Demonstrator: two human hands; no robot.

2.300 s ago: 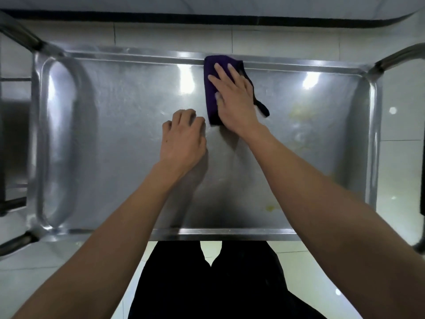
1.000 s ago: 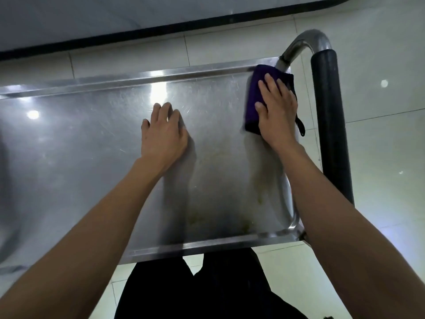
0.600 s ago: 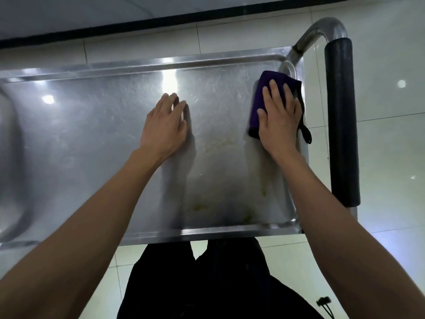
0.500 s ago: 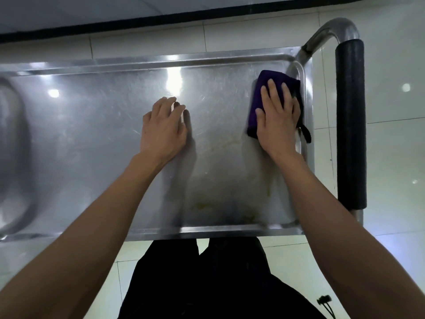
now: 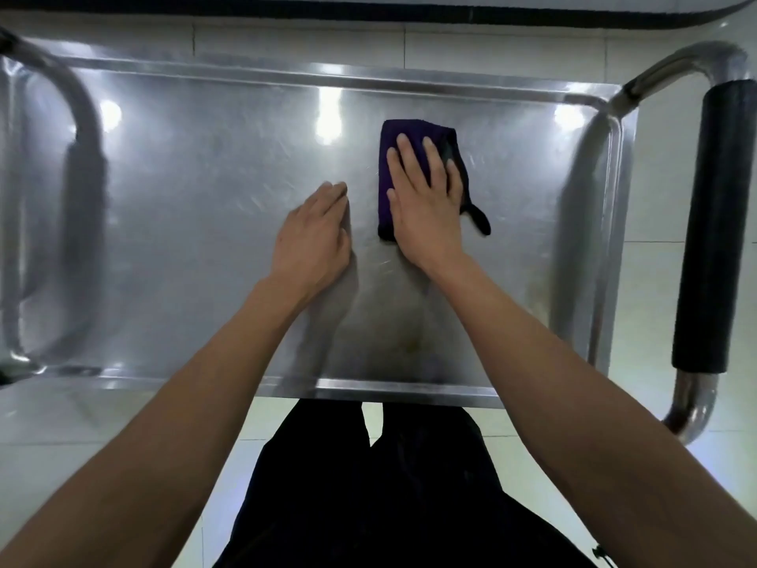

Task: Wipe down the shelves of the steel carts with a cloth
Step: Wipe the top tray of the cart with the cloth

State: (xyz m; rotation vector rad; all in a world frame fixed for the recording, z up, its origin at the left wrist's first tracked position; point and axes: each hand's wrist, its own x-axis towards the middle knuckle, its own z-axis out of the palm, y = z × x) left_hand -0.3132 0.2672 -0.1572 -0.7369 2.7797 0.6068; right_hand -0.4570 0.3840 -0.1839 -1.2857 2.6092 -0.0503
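Observation:
A steel cart's top shelf fills the view, a shallow scratched tray with a raised rim. A folded dark purple cloth lies flat on it, right of the middle, with a black loop trailing at its right. My right hand presses flat on the cloth with straight fingers. My left hand rests on the bare steel just left of the cloth, fingers together and extended. Faint yellowish stains show on the shelf near the front edge between my forearms.
A push handle with a black foam grip runs along the cart's right end. A bare steel handle loop stands at the left end. Pale floor tiles surround the cart, and a dark baseboard strip runs along the far wall.
My right hand has slid the cloth left, away from the shelf's right end toward the middle. My left hand now lies close beside it. The view has shifted to show the whole shelf.

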